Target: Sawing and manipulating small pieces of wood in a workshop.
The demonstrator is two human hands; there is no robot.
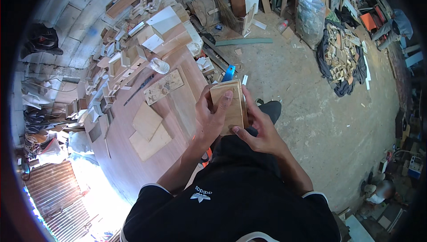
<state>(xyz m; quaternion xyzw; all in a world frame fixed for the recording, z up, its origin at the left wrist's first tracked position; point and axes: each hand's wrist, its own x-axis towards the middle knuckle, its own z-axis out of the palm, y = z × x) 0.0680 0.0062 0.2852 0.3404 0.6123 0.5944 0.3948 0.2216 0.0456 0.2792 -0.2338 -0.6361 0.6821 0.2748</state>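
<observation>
In front of my body I hold a small, flat wooden box (234,116) with pale, layered edges. My left hand (209,120) grips its left side, with the thumb lying on the flat face. My right hand (266,136) holds the right side, its thumb at the lower edge and its fingers behind. The underside of the box is hidden. Just past its far edge shows a blue tool handle (229,73). To the left, two thin plywood squares (152,145) overlap on the workbench (116,164).
A stained board (164,86), a long dark tool (138,90) and a white dish (159,66) lie on the bench. Wooden boxes (120,66) crowd its far left edge. Wood scraps (342,51) heap on the floor by a filled plastic sack (310,17). A person (380,193) sits lower right.
</observation>
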